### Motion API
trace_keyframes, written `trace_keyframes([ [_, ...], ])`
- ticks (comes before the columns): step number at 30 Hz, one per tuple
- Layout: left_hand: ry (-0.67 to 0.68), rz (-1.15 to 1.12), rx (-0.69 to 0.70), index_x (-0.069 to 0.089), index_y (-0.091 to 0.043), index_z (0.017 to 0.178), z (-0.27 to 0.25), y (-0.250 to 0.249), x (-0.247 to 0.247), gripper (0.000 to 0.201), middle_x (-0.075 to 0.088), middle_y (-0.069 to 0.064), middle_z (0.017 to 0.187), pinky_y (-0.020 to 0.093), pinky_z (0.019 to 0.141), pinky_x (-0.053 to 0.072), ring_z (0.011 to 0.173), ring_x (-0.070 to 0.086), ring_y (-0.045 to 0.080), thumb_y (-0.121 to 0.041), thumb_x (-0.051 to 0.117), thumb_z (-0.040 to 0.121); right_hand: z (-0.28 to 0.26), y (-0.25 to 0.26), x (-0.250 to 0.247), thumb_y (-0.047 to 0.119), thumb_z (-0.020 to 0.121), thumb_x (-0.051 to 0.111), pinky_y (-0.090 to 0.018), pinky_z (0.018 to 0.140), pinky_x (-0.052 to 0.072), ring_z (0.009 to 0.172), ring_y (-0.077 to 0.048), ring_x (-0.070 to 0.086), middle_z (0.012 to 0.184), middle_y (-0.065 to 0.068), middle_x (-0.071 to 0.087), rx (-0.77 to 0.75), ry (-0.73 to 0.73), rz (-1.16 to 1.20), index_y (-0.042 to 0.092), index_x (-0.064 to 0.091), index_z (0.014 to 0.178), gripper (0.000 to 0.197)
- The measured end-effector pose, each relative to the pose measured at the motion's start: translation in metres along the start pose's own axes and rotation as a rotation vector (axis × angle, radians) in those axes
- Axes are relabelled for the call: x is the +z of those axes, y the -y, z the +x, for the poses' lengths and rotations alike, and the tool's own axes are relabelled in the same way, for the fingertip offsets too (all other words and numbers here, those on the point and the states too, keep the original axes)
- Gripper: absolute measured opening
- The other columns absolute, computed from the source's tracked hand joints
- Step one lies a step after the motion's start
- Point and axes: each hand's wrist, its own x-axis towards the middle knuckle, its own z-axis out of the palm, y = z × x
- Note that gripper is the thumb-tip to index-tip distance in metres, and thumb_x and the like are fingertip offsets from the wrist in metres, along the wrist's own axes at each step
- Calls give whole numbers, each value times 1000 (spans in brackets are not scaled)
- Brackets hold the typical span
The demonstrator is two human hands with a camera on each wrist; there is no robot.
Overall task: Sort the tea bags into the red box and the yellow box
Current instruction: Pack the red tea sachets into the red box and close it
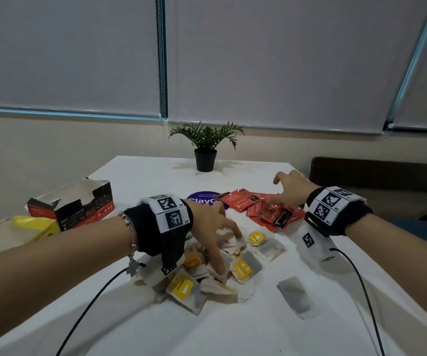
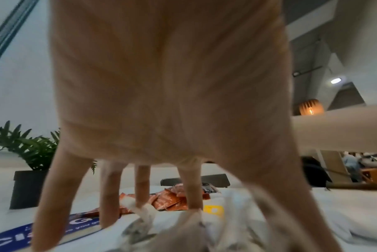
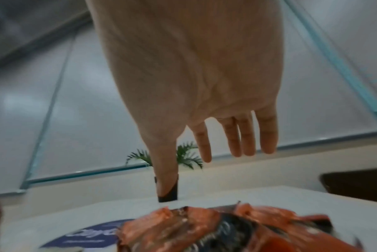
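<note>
A torn red box (image 1: 73,204) and a yellow box (image 1: 35,227) stand at the table's left. A heap of paper tea bags with yellow tags (image 1: 243,268) (image 2: 213,210) lies in the middle. My left hand (image 1: 226,253) (image 2: 161,209) reaches down into it, its spread fingers touching the bags. Red foil tea packets (image 1: 263,209) (image 2: 168,199) (image 3: 226,230) lie in a pile behind the heap. My right hand (image 1: 294,186) (image 3: 189,163) hovers over their far side with straight fingers, holding nothing.
A lone tea bag (image 1: 295,296) lies at the front right of the white table (image 1: 143,176). A potted plant (image 1: 205,150) stands at the far edge, a round purple sticker (image 1: 202,199) in front of it. Wrist cables (image 1: 91,304) trail toward me. A dark chair back (image 1: 376,173) is at the right.
</note>
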Motion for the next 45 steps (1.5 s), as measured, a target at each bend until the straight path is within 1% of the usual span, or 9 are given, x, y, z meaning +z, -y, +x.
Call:
trace_keyframes([
  [7,-141,-126,63,49,-27,112,-1,20,5,43,53,-10,105,28,80,41,93,49,14,-36,75,80,-74,64,-16,39,84,72,-22,72,45,88,-9,58,98,10,62,-506,208,108,23,65,104,27],
  [15,-261,-294,-18,48,-25,102,-10,47,0,26,55,-1,86,27,61,54,72,56,14,-24,69,86,-101,97,-5,19,86,73,-27,81,55,87,-7,67,99,6,73,-731,418,188,17,71,101,15],
  [18,-248,-189,-88,51,-24,108,-13,53,-1,28,55,-2,95,25,66,45,79,53,15,-27,68,87,-103,104,-3,20,87,71,-17,76,50,92,-5,63,98,12,70,-738,418,159,21,73,106,19],
  [23,-275,-25,-112,53,-20,125,-15,46,4,42,47,3,125,32,93,43,112,48,21,-39,63,89,-94,101,1,29,85,72,-30,72,51,83,-18,62,96,3,69,-567,412,-163,14,71,106,26],
  [26,-364,-18,-27,51,-24,119,-24,30,5,47,39,-3,114,35,92,43,105,37,16,-46,69,82,-91,101,0,34,85,72,-33,74,53,87,-21,64,99,-3,70,-566,362,-132,13,68,102,27],
  [30,-104,-71,-13,54,-25,118,-33,5,9,60,53,-11,101,25,80,43,94,52,13,-57,75,72,-93,108,2,37,79,78,-22,66,50,78,-13,60,93,3,66,-570,366,-63,15,65,109,39],
  [34,22,-28,-34,51,-23,127,-35,6,18,64,57,-8,110,24,80,42,96,51,12,-41,80,73,-95,114,12,56,68,80,-38,76,59,81,-19,66,86,8,63,-518,419,-97,22,56,103,54],
  [38,-73,-49,-42,50,-28,107,-38,19,16,30,48,-16,83,19,61,35,81,50,10,-22,67,83,-97,120,17,55,70,80,-35,80,56,86,-16,58,90,9,56,-518,400,-94,21,53,123,68],
  [45,-158,-11,-125,45,-26,109,-48,43,16,31,60,-3,114,31,74,49,85,52,15,-7,56,87,-93,129,19,48,74,79,-23,49,35,66,-7,49,105,-2,63,-555,319,-122,16,61,122,60],
])
